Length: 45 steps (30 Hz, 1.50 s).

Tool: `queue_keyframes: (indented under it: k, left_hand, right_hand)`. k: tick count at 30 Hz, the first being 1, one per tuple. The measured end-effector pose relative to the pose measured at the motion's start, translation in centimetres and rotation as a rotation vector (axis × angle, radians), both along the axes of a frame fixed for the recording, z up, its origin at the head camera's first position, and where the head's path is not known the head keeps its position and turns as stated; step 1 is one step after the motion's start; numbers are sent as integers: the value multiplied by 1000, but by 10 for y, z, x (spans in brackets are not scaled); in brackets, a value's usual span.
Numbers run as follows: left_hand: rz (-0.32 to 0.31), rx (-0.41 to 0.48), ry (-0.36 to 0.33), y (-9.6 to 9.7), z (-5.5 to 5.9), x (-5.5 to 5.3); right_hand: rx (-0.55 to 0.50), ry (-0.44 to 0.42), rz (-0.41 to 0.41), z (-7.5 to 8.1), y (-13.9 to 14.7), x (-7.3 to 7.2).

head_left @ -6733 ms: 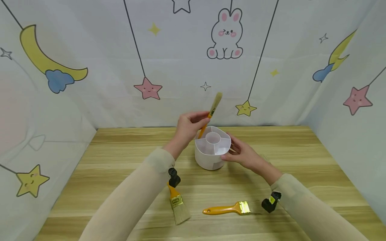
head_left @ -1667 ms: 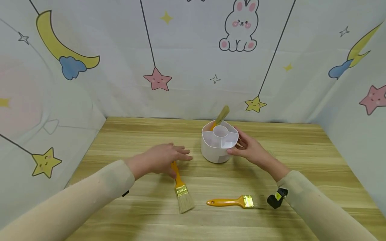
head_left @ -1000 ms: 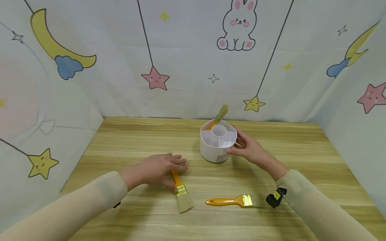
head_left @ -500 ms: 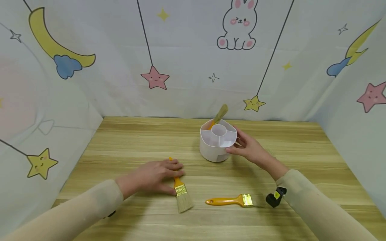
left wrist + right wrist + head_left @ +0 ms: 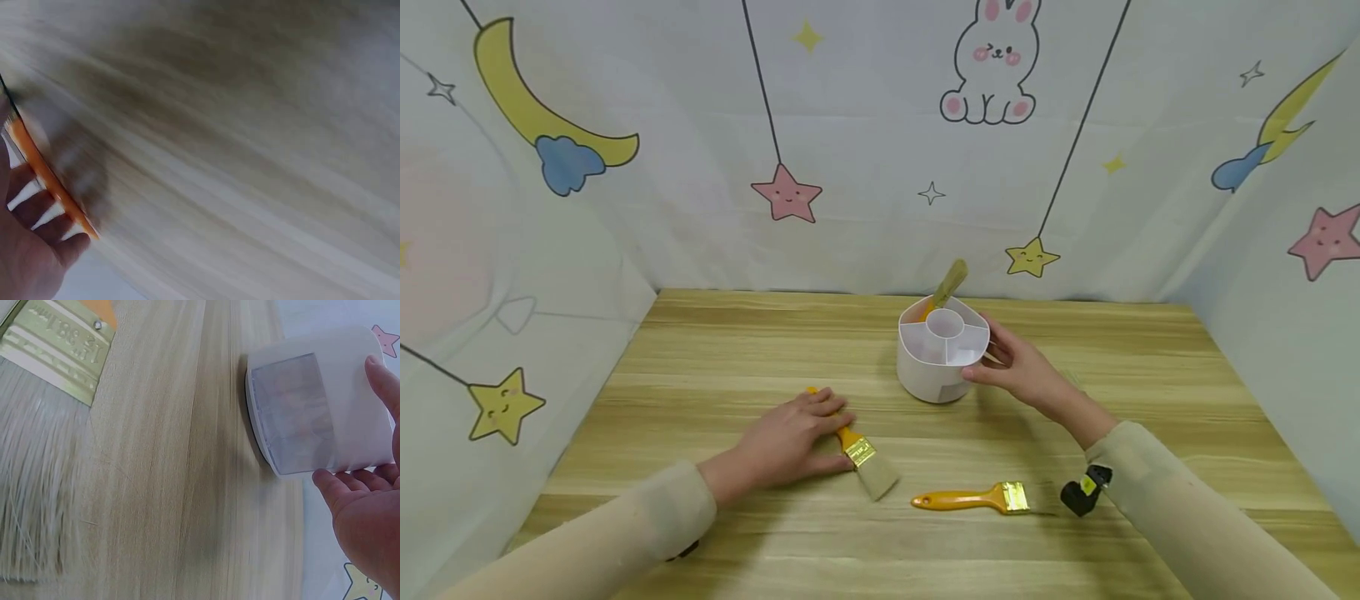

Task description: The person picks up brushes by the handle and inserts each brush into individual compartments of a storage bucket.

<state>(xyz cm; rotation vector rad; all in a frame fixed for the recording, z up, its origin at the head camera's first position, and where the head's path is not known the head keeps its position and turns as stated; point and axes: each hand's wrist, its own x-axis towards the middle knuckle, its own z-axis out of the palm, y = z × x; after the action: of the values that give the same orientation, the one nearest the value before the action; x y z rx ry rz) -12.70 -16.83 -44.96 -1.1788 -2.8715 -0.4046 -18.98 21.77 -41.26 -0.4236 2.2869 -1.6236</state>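
Note:
My left hand [image 5: 790, 437] grips a flat paintbrush [image 5: 877, 477] low at the table, fingers over its orange handle and thumb by the gold ferrule. In the left wrist view the fingertips line up along the handle [image 5: 53, 181]. My right hand [image 5: 1022, 377] holds the right side of a white divided desk organizer [image 5: 928, 379], thumb in front and fingers behind. The organizer has a round centre cup and side compartments. A brush [image 5: 951, 283] with a rounded tip leans in its back left compartment, bristles up.
Another flat paintbrush [image 5: 958, 500] with an orange handle lies on the wooden table [image 5: 715, 342] in front of the organizer, its bristles toward the right forearm. A white printed cloth [image 5: 865, 167] hangs behind the table's back edge and along the sides.
The left hand has let go of the rounded brush, now in the organizer, and taken hold of the left flat paintbrush, swinging its bristles rightward. The right hand keeps holding the organizer.

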Motion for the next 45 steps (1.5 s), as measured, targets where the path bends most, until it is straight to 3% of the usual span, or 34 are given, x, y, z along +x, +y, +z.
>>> queue_keyframes:
  k: [15,22,27,32,37,45]
  left_hand:
    - [217,-40,42,24,-1,8]
    - [240,-48,47,27,1,9]
    - [175,-22,14,21,9,3]
    - [31,-16,-11,8,19,-14]
    - [-90,-12,-47,-5,21,-30]
    - [-135,-38,-173,-8,16,-43]
  right_hand:
    - [11,7,-5,1,-2,1]
    - [6,15,-3,0,-2,1]
    - [-3,12,-1,0,-2,1]
    - [3,8,-7,0,-2,1]
    - [3,8,-8,0,-3,1]
    - [-20,9,-5,1,-2,1]
